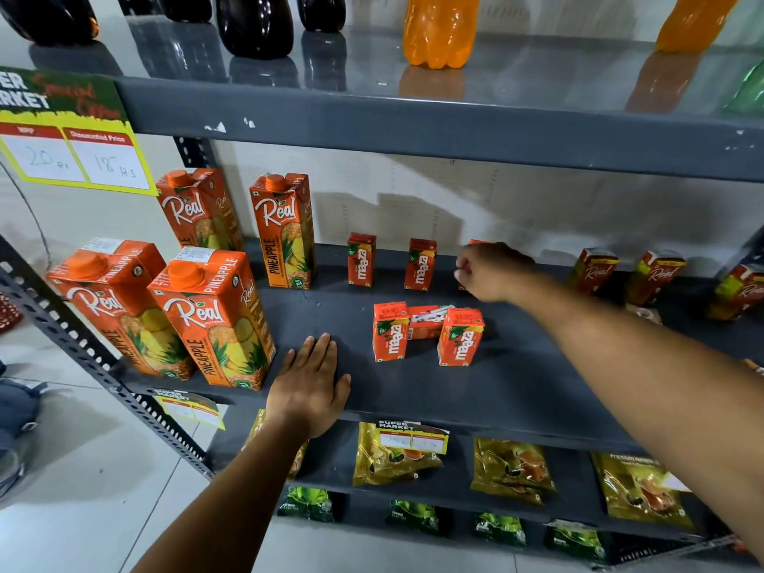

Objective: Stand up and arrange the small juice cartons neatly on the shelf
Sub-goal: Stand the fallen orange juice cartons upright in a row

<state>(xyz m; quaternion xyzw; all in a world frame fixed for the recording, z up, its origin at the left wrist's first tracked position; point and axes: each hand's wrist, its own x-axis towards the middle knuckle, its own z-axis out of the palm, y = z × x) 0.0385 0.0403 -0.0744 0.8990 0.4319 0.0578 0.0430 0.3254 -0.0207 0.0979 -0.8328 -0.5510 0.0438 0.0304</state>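
**Right hand closed on a back-row carton, mostly hidden**

Right hand reaching to the rear of the shelf, fingers curled tight round a third carton; only a red sliver showing above the knuckles and another at the fingertips, so upright or tilted cannot be told. Left hand lying flat and spread, palm down, on the shelf's front edge, gripping nothing.

Standing in the back row left of the right hand: first carton and second carton, well apart from each other. Nearer the front, a cluster: left front carton and right front carton upright, with a fallen carton lying on its side between and behind them, partly covered by both; whether touching them, hard to say.

Far right, small Real cartons at the back, blurred, the last cut off by the frame edge, one partly behind the right forearm. Left, four tall pineapple cartons. Above, bottles cropped at the top. Below, tea packets, lettering too soft to read; price tag at upper left cut off at the edge.
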